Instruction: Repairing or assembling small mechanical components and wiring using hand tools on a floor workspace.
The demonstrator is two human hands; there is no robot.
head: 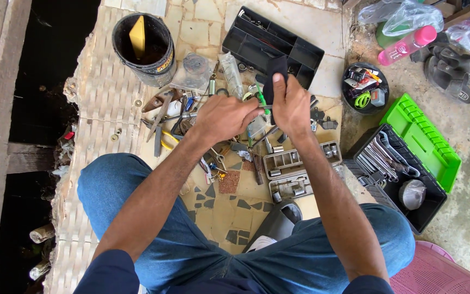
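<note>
My left hand (225, 117) and my right hand (292, 103) meet above a heap of loose tools (191, 117) on the tiled floor. The right hand grips a black cloth or pouch (274, 68), its upper end standing up above the fingers. The left hand pinches a thin tool with a green handle (262, 103), which reaches across to the right hand. How far the tool goes into the black piece is hidden by the fingers. My knees in blue jeans frame the bottom of the view.
A black divided tray (295, 51) lies beyond the hands, a black bucket (143, 49) at the back left. A grey socket case (295, 163) sits under my right forearm. An open green-lidded toolbox (409, 163) with spanners stands to the right, near a pink bottle (406, 46).
</note>
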